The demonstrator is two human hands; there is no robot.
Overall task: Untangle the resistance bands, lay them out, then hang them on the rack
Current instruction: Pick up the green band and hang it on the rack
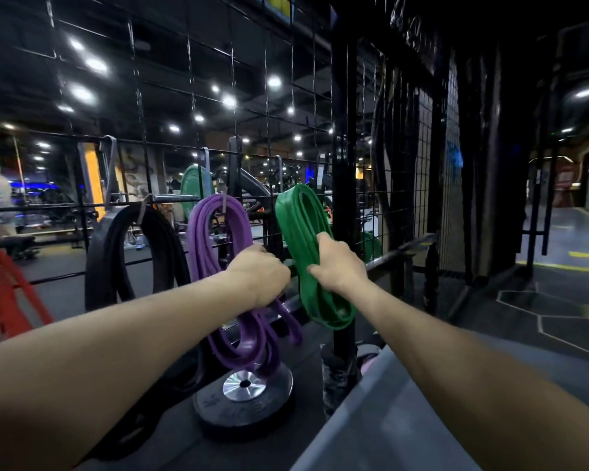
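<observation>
Where the wire rack (170, 137) spans the far side, red bands (4, 287) hang at the far left, then black bands (130, 253) looped over a hook, then purple bands (218, 253) on the next hook. The left hand (259, 277) curls around the purple strands about midway down, their lower loops hanging above a weight plate (245, 396) near the floor. Just right, the right hand (337, 263) grips the green bands (306, 239), a folded bundle held up against the rack beside a black post (344, 137).
</observation>
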